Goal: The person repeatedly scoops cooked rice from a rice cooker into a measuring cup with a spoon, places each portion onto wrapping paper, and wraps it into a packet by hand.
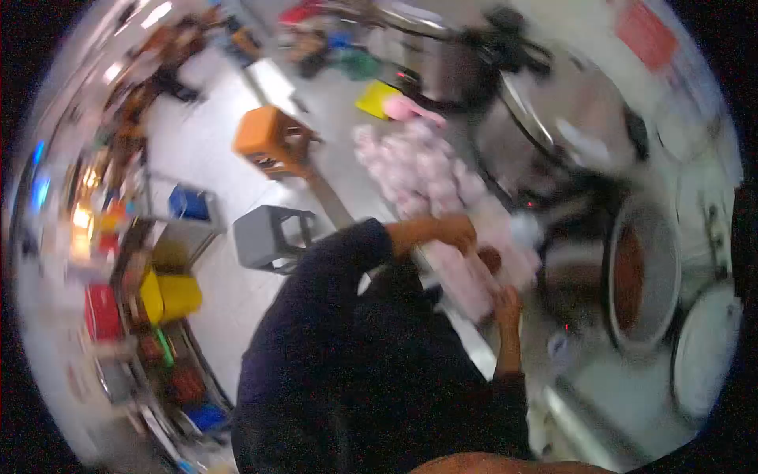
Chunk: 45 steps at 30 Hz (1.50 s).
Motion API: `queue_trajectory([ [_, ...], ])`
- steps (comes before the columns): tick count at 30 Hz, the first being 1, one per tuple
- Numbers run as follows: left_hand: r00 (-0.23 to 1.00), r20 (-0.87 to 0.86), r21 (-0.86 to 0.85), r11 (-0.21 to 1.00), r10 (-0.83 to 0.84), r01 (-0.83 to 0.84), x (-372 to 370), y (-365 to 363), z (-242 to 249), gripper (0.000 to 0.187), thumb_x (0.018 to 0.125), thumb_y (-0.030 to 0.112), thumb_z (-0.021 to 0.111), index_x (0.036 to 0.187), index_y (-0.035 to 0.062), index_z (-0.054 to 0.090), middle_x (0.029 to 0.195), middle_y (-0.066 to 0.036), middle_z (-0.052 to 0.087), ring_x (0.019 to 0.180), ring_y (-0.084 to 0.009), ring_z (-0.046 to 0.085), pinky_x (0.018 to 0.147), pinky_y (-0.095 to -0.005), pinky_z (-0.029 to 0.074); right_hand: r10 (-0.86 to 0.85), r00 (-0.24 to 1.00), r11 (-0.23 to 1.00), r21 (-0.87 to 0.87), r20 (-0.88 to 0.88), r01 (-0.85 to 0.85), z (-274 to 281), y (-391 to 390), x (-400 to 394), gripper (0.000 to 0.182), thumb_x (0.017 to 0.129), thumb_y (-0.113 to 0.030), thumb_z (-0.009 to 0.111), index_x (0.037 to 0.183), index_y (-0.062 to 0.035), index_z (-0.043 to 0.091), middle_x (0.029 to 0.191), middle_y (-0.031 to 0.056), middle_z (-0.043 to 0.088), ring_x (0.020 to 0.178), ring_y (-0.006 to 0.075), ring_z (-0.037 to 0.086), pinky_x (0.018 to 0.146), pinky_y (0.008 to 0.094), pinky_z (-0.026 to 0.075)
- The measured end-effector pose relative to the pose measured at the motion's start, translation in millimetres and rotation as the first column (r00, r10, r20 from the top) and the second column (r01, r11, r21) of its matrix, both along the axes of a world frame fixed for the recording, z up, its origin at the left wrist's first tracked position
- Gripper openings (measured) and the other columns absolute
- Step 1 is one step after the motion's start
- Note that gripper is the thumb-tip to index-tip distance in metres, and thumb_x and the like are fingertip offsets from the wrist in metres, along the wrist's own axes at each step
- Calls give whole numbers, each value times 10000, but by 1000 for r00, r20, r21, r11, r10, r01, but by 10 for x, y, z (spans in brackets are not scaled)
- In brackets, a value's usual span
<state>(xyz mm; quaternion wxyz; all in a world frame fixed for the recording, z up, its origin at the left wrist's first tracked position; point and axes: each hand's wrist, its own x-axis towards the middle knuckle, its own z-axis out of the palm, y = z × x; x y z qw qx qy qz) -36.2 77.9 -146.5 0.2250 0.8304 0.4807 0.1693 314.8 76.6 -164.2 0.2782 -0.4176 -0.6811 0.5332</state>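
Note:
My left hand is closed, fingers curled in, over the near end of a pale pink surface. Across from it my right hand has its fingers pressed together at the other edge of that surface. Between the two hands shows a small round dark-brown patch. Blur hides what the fingers grip; I cannot tell what it is. Just beyond my left hand lies a heap of round, pinkish-white bundles. A pale translucent item sits past my hands, beside the pots.
Right of my hands stands a large pot with brown contents, near a round lid. Another big metal vessel is farther up. On the floor to my left are an orange stool, a grey stool and a yellow bin.

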Motion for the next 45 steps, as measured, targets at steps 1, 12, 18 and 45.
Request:
queue_trajectory([
  [1, 997, -65, -60, 997, 44, -48, 1, -78, -52, 334, 762, 404, 669, 868, 90, 714, 823, -141, 681, 756, -332, 645, 669, -462, 490, -4, 997, 1000, -5, 79, 4, -10, 9, -15, 204, 859, -123, 695, 926, 45, 600, 909, 105, 613, 779, 189, 588, 702, 324, 505],
  [12, 981, 192, -396, 914, -12, 89, -26, -226, 811, 269, 847, 303, 730, 924, 49, 682, 903, -94, 700, 867, -263, 674, 793, -379, 516, 107, 946, 989, 64, 307, -133, 1202, -288, -292, 385, 786, -269, 767, 1038, -4, 647, 1057, 155, 628, 1014, 303, 636, 882, 407, 509],
  [18, 962, 255, -485, 874, 96, 41, -22, -77, 1004, 215, 926, 247, 639, 985, 43, 676, 906, -75, 709, 892, -207, 675, 808, -338, 510, -7, 978, 955, -288, 209, 69, 857, -107, -187, 352, 846, -296, 711, 1070, -28, 667, 917, 157, 675, 887, 311, 676, 823, 388, 531],
  [45, 939, -211, -167, 936, 272, -309, 550, 196, 930, 791, 699, 219, 810, 1399, 179, 444, 1147, -157, 586, 1085, -364, 561, 920, -449, 488, -278, 577, 803, 515, 768, -299, 553, 322, -660, 613, 809, -201, 648, 1366, -45, 445, 1338, 112, 517, 1327, 336, 398, 1050, 549, 350],
])
